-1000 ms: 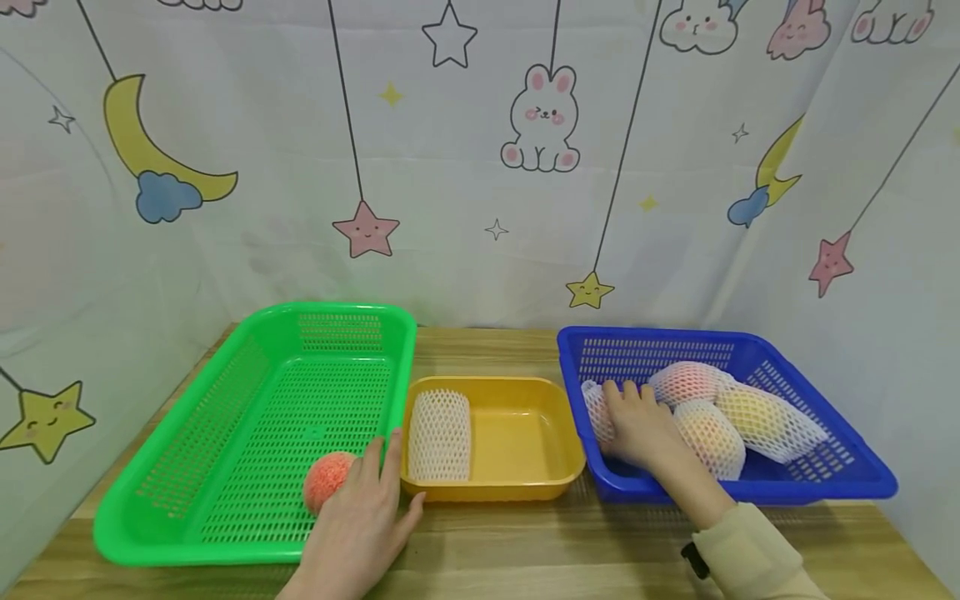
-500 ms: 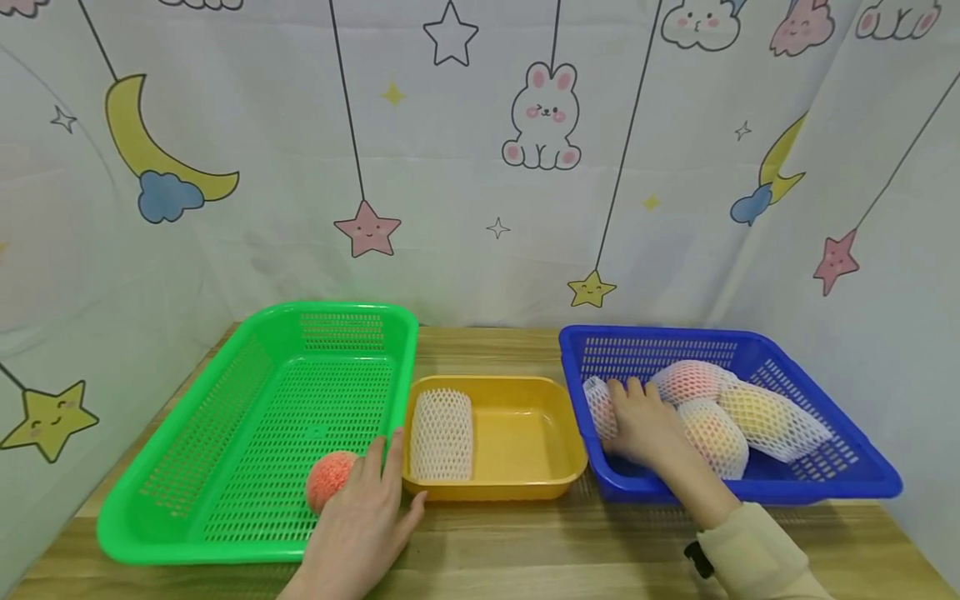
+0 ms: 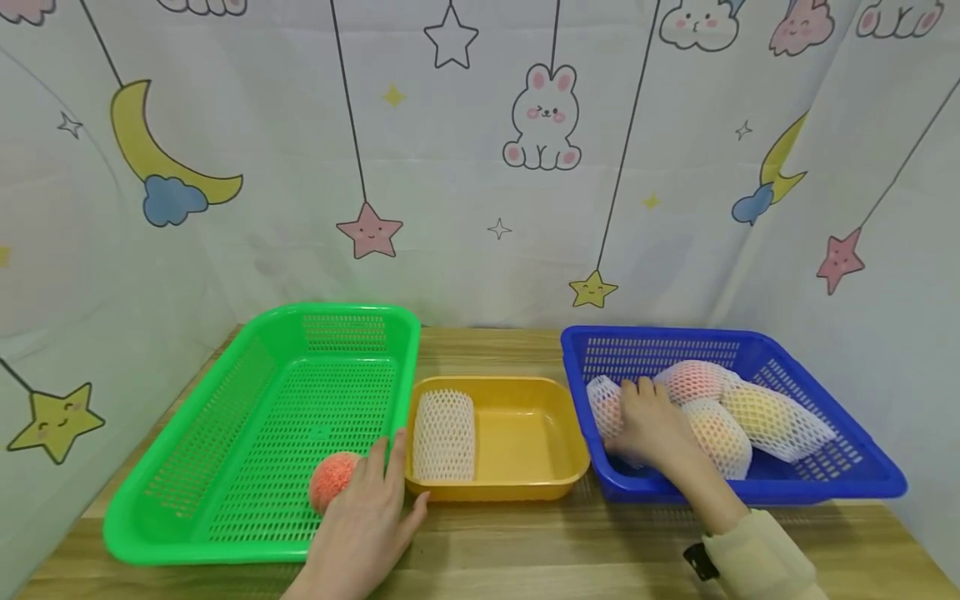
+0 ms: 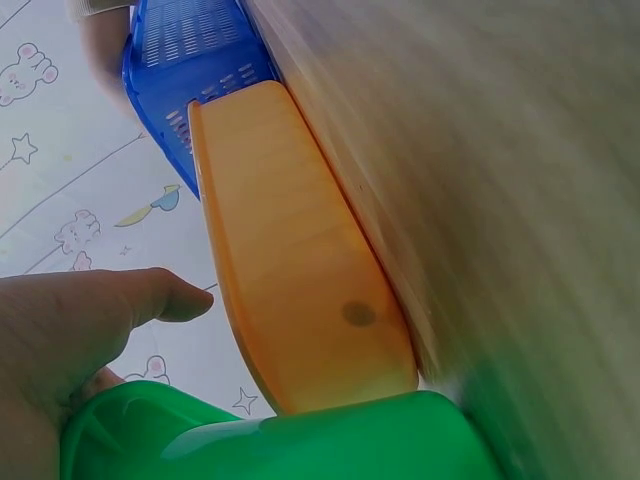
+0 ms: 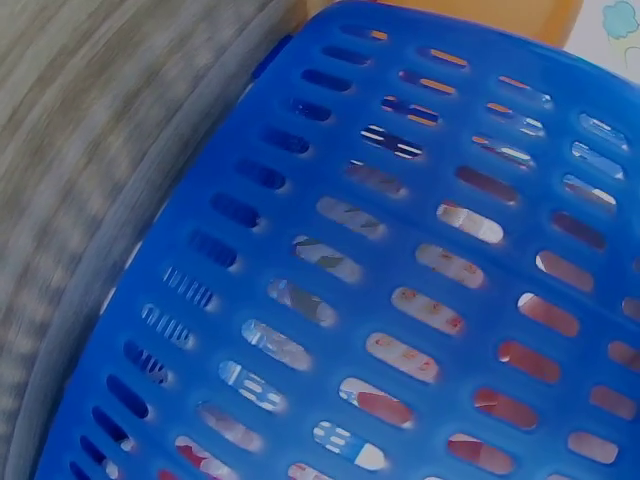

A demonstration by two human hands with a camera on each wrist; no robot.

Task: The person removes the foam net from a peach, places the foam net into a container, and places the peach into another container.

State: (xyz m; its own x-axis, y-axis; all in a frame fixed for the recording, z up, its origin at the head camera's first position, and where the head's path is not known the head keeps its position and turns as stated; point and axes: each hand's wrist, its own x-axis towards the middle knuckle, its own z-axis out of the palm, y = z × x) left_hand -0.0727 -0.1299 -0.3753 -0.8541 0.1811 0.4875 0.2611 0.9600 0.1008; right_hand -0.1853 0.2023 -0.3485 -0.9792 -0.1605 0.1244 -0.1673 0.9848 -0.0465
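Observation:
In the head view my left hand (image 3: 367, 517) lies over the near right corner of the green basket (image 3: 210, 553), fingers fairly straight. An orange-red, rough-skinned ball (image 3: 330, 479) sits inside, partly behind that hand; I cannot tell if they touch. The left wrist view has the thumb stretched out above the green rim. My right hand (image 3: 652, 425) reaches into the blue basket (image 3: 832, 492), fingers bent down on a reddish round fruit in white foam netting (image 3: 606, 404) at its left end. Its fingertips are hidden, and the right wrist view has only the slotted basket wall.
A yellow tray (image 3: 517, 450) stands between the baskets, with an empty-looking white foam net sleeve (image 3: 444, 437) at its left. Other netted fruits lie in the blue basket: a pinkish one (image 3: 690, 382), a pale one (image 3: 720, 437) and a yellow one (image 3: 765, 417). A printed cloth (image 3: 465, 167) hangs behind.
My right hand has shifted slightly to the right in the blue basket, and a little more of the netted reddish fruit shows. My left hand stays at the green basket's corner.

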